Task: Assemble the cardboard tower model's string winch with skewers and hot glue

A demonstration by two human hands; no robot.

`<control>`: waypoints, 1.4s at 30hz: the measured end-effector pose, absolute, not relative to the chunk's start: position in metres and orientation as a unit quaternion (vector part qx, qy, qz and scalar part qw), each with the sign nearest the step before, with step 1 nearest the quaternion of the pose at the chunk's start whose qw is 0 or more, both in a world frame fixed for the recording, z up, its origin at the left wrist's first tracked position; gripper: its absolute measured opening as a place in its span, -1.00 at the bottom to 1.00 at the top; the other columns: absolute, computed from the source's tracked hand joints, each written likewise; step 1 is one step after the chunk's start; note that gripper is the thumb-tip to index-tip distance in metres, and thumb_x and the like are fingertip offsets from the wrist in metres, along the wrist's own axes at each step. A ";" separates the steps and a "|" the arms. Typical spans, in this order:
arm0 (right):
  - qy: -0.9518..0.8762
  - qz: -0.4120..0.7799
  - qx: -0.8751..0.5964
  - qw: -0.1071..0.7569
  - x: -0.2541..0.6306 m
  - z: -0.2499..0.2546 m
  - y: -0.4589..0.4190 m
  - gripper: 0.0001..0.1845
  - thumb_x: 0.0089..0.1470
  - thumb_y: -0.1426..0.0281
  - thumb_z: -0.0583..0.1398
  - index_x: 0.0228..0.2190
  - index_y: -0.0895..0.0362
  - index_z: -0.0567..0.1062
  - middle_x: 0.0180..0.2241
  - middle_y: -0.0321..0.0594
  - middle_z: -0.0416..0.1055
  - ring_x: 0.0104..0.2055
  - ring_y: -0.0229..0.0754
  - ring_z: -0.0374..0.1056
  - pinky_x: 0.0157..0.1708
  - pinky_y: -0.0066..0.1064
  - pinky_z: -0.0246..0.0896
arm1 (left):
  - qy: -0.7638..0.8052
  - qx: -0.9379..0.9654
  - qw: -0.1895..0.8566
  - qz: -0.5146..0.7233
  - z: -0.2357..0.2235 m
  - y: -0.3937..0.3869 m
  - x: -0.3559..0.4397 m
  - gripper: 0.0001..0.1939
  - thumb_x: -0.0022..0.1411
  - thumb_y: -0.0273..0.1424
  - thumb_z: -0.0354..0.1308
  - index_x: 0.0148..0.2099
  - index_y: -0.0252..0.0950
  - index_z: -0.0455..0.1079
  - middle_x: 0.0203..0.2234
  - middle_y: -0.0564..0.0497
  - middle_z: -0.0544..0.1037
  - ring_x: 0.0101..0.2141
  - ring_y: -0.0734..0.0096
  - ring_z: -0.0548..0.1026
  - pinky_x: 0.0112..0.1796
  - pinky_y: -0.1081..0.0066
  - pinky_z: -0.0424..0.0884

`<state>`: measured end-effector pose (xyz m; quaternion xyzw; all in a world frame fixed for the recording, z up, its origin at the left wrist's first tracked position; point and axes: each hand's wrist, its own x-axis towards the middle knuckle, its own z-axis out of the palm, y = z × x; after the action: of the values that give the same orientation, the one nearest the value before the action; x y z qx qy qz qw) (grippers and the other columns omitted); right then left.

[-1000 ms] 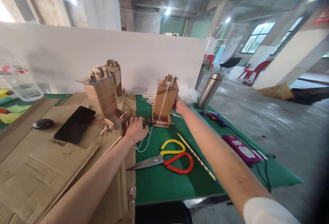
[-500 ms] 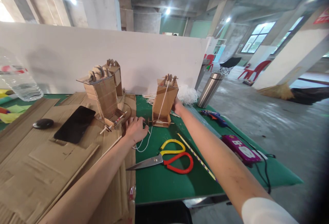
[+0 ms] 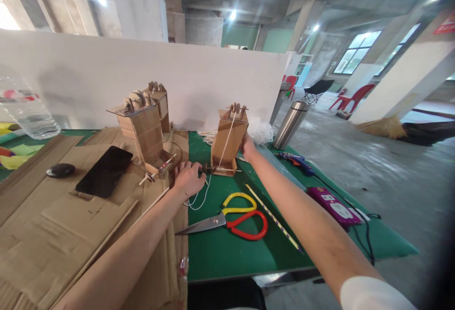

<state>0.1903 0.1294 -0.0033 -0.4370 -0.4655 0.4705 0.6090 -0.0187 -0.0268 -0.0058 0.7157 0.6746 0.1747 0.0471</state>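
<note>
A small cardboard tower with a white string running down its front stands on the green table. My right hand grips the tower's right side; its fingers are mostly hidden behind it. My left hand is closed at the axle sticking out of the tower's base on the left, pinching it beside a loose loop of white string. Two more cardboard towers stand to the left on cardboard sheets.
Red-and-yellow scissors and a striped stick lie in front of the tower. A black phone and dark puck rest on cardboard. A steel flask, glue gun, purple power strip and plastic bottle stand around.
Almost nothing has moved. My left hand has shifted slightly at the axle and the tower has tipped a little under my right hand.
</note>
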 end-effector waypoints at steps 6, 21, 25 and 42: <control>-0.494 0.304 -0.540 0.610 0.231 0.006 0.099 -0.85 -0.08 0.33 0.08 -0.43 0.12 0.39 -0.38 -0.29 0.42 -0.43 -0.28 0.35 -0.49 -0.48 0.19 | 0.672 0.719 0.048 0.174 -0.006 -0.026 -0.019 -0.71 0.15 -0.26 0.00 -0.10 -0.18 0.39 -0.13 -0.09 0.46 -0.02 0.08 0.27 -0.03 0.10 0.17; -0.794 0.075 -0.526 0.296 0.222 -0.027 0.011 -0.80 -0.07 0.50 0.15 -0.31 0.10 0.34 -0.27 -0.18 0.42 -0.20 -0.12 0.33 -0.17 -0.33 0.19 | 0.670 0.722 0.047 0.166 -0.003 -0.027 -0.015 -0.69 0.17 -0.29 0.01 -0.04 -0.19 0.36 -0.08 -0.08 0.45 0.00 0.07 0.28 -0.01 0.10 0.18; -0.791 0.065 -0.545 0.270 0.225 -0.028 0.010 -0.81 -0.07 0.52 0.15 -0.32 0.13 0.35 -0.28 -0.16 0.41 -0.24 -0.13 0.32 -0.22 -0.35 0.17 | 0.670 0.723 0.039 0.161 -0.003 -0.026 -0.014 -0.67 0.17 -0.27 0.01 -0.03 -0.20 0.35 -0.08 -0.08 0.45 0.00 0.05 0.28 -0.02 0.10 0.19; -0.787 0.035 -0.553 0.272 0.221 -0.024 0.008 -0.93 0.01 0.51 0.13 -0.44 0.10 0.38 -0.39 -0.20 0.44 -0.33 -0.16 0.32 -0.33 -0.41 0.13 | 0.669 0.727 0.044 0.148 -0.001 -0.026 -0.012 -0.67 0.17 -0.26 0.00 -0.03 -0.19 0.34 -0.07 -0.09 0.45 0.02 0.04 0.27 0.00 0.08 0.17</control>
<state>0.2213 0.0085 -0.0238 -0.5531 -0.7868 0.0345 0.2719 -0.0121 -0.0261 -0.0007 0.7265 0.6695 0.1483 0.0443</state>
